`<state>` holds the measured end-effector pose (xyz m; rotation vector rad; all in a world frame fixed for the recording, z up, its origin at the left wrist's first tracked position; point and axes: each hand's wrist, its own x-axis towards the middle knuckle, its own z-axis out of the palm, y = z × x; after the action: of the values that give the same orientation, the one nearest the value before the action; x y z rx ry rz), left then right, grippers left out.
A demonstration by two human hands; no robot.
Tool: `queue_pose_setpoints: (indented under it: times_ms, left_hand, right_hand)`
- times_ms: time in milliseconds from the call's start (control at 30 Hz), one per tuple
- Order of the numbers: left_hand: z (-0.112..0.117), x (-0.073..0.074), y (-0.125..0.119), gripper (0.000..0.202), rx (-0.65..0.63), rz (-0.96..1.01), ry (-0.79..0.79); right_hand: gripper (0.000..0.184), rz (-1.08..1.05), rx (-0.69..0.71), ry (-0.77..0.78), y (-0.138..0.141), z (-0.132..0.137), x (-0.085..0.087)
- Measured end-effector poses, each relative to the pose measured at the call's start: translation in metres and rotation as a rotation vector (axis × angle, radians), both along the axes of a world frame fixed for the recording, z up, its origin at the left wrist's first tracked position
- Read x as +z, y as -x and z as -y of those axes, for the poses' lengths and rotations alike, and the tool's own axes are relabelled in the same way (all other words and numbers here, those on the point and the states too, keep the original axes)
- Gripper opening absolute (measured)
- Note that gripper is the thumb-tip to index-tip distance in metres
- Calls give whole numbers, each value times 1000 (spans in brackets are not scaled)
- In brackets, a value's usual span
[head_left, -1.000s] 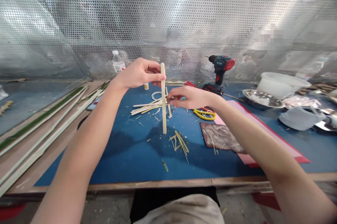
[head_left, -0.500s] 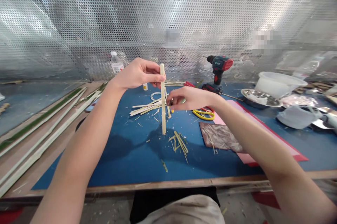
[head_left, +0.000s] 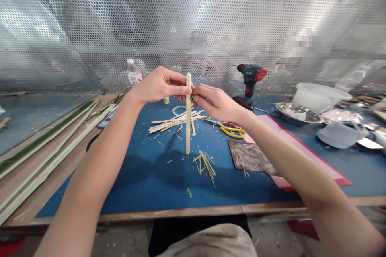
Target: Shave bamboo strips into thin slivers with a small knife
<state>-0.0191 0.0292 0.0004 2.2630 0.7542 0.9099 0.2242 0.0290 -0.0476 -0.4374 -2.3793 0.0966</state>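
My left hand (head_left: 164,84) pinches a pale bamboo strip (head_left: 188,128) near its rounded top. The strip stands upright over the blue mat (head_left: 144,184), its lower end at or just above the surface. Right beside the strip's upper part is my right hand (head_left: 215,102), fingers closed around a small item with a yellow bit showing; its kind is hidden. Behind the upright strip lies a loose pile of bamboo strips (head_left: 169,123). Thin bamboo slivers (head_left: 207,164) are scattered in front of it.
Scissors (head_left: 233,130) with red and yellow handles lie right of the pile. A brown board (head_left: 251,157) rests on pink sheets (head_left: 291,156). Farther back stand a cordless drill (head_left: 251,76), a metal bowl (head_left: 298,113) and a bottle (head_left: 132,72). Long bamboo lengths (head_left: 51,164) line the left.
My right hand has moved up and slightly away, from the strip's middle to near its top by my left fingers. The strip's top has shifted slightly right.
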Motion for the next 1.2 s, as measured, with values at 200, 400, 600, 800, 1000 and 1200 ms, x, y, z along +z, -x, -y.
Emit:
queue_pose_setpoints:
  times_ms: [200,400,600,800,1000,1200]
  left_hand:
    - [2,1,0,22,2,-7,-18]
    - [1,-1,-2,22,-12,21,-27]
    - [-2,-5,-3,26,3,43,-37]
    - [-6,-6,1,31,-8,49,-14]
    - [-1,-6,-1,53,-39,94,-22]
    - [0,-5,-4,45,-42,100,-37]
  right_hand:
    - [24,6,7,-42,0,-3,-2]
    - [31,68,-8,-69,-1,-5,-5]
    - [36,111,40,-48,1,-6,-10]
    - [32,219,45,-24,-2,-6,-12]
    - [24,-51,-4,-73,-4,-9,-8]
    - [22,-136,-30,-136,4,-3,-5]
